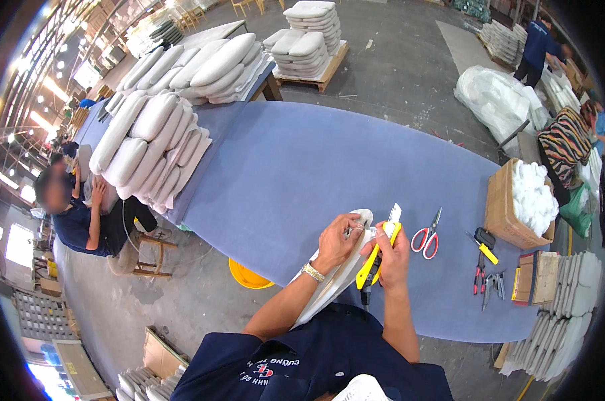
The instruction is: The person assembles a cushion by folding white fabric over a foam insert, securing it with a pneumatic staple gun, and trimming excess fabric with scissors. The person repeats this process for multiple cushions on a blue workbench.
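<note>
A long, light grey padded cushion (326, 294) leans from my lap onto the blue table, its rounded end up. My left hand (339, 242) is closed at that end, its fingers pinching the cover's edge. Close beside it, my right hand (392, 254) grips a yellow utility knife (369, 269), whose pale blade end points up and away from me. Below the knife shows a black tool part (365, 295), mostly hidden. Just right of my right hand lie scissors (425, 242) with red and white handles.
On the blue table (302, 160) stand piled cushions (152, 144) at left and a carton (503, 200) of white stuffing at right. Pliers (479, 275), a yellow-black cutter (487, 251) and small boxes (536, 277) lie nearer. A seated co-worker (82, 214) is at left; a yellow basin (250, 274) stands below.
</note>
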The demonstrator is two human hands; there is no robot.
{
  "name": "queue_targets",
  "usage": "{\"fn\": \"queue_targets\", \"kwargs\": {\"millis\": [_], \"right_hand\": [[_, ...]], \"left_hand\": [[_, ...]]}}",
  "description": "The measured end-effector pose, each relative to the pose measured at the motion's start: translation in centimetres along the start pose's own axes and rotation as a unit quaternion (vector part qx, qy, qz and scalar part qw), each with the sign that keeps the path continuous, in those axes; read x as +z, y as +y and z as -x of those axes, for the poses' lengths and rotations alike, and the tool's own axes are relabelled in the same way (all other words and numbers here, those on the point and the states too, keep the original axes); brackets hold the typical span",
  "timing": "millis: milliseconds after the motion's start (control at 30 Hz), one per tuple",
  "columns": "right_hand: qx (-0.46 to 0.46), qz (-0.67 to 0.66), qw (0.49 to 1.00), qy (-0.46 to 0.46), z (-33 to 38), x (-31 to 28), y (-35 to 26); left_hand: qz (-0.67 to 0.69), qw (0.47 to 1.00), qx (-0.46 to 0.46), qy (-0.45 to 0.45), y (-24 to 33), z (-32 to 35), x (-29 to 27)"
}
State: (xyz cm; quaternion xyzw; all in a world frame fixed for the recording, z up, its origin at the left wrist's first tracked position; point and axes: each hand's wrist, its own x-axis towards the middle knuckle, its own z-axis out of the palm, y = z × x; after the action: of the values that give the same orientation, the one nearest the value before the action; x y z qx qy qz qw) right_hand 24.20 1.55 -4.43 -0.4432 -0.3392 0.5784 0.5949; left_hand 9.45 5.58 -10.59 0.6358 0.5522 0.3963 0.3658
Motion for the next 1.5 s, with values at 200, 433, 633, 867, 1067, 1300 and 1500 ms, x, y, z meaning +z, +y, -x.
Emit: {"fn": "queue_targets", "kwargs": {"millis": [200, 433, 633, 867, 1067, 1300, 1500], "right_hand": [[0.031, 0.028, 0.999, -0.002, 0.4, -0.7, 0.2], [0.022, 0.074, 0.996, -0.041, 0.4, -1.2, 1.5], [0.034, 0.189, 0.981, -0.007, 0.3, -2.2, 1.5], [0.093, 0.177, 0.979, -0.041, 1.3, -2.4, 2.1], [0.127, 0.209, 0.968, -0.054, 0.3, -2.7, 4.4], [0.14, 0.286, 0.945, -0.073, -0.9, -2.3, 4.9], [0.176, 0.333, 0.922, -0.085, -1.4, -2.0, 3.7]], "left_hand": [[-0.006, 1.0, 0.011, 0.0, -0.3, 0.0, 0.0], [0.004, 1.0, 0.006, -0.009, 0.0, -0.1, -0.5], [0.017, 0.999, 0.007, -0.038, -1.2, -0.4, -0.2], [0.038, 0.999, 0.032, -0.022, -0.9, -0.4, -0.6], [0.051, 0.998, 0.025, -0.027, -1.2, -0.8, -0.5], [0.058, 0.998, 0.017, -0.031, -1.1, -0.9, -0.5], [0.04, 0.999, 0.026, -0.022, -1.0, -0.9, -0.4]]}}
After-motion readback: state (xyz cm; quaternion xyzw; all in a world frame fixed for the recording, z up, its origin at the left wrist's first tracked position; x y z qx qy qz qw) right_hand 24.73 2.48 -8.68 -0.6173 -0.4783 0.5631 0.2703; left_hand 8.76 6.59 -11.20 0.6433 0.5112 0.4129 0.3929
